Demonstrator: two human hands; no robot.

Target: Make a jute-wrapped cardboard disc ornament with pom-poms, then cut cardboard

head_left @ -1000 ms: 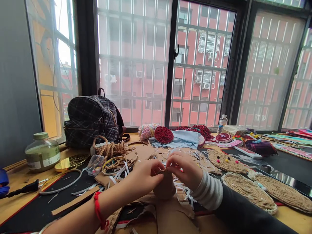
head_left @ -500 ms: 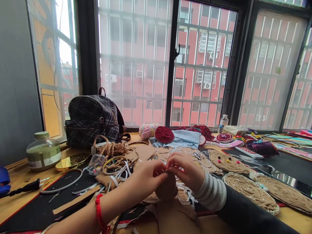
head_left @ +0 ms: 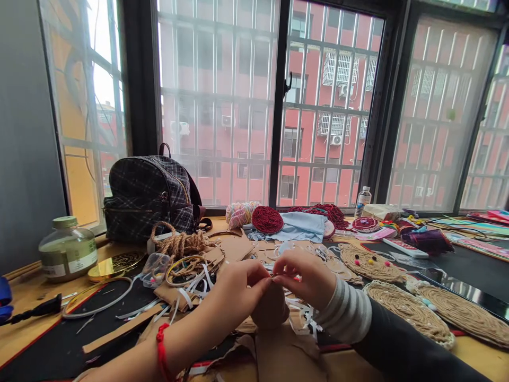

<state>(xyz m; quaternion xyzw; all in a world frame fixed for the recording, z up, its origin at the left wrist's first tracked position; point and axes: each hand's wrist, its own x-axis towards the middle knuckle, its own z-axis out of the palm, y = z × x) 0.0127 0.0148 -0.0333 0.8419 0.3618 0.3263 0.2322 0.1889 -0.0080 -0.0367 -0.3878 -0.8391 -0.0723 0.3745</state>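
Note:
My left hand (head_left: 242, 289) and my right hand (head_left: 304, 277) meet at the fingertips over the middle of the table. Both are closed in a pinch, thumb against fingers. Whatever lies between the tips is too small to make out. Just under them is a brown rounded object (head_left: 271, 312), its upper part hidden by my fingers; I cannot tell its kind. Below it, a flat cardboard piece (head_left: 288, 353) reaches toward me. Scraps of white ribbon (head_left: 304, 315) lie beside my right hand.
Coiled jute mats (head_left: 409, 307) lie on the right, beside a dark glossy slab (head_left: 463, 289). Jute rope (head_left: 181, 244), a clear plastic box (head_left: 156, 269) and a jar (head_left: 67, 252) are on the left. Behind are a plaid backpack (head_left: 149, 196) and dark red yarn (head_left: 267, 219).
My fingertips stay together, and my right hand's fingers have shifted slightly. The whole view has drifted a little, with things on the table appearing slightly farther left.

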